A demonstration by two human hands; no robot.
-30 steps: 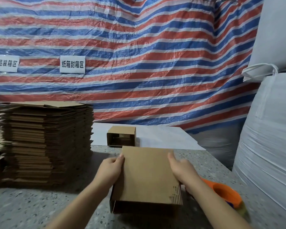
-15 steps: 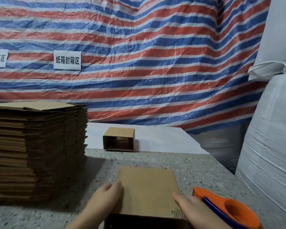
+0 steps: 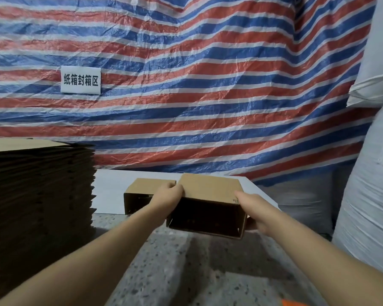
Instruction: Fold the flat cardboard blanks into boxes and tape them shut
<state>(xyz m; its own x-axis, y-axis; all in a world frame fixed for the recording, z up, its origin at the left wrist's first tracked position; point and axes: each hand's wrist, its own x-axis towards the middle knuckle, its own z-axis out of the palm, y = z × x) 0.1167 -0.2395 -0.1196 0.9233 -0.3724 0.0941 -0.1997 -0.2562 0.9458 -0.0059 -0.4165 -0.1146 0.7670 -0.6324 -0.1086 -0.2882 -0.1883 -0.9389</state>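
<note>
The box (image 3: 208, 204) is up off the table (image 3: 186, 261), held between both hands, with its open end facing near. The left hand (image 3: 169, 195) grips its left side and the right hand (image 3: 252, 210) grips its right side. Another box (image 3: 146, 191) sits just left, behind it. I think it goes down beside that one.

A red, white and blue striped tarp (image 3: 208, 96) hangs as the back wall, bearing a white sign (image 3: 81, 79). White woven sacks (image 3: 372, 195) stand beside the speckled stone table (image 3: 186, 272).
</note>
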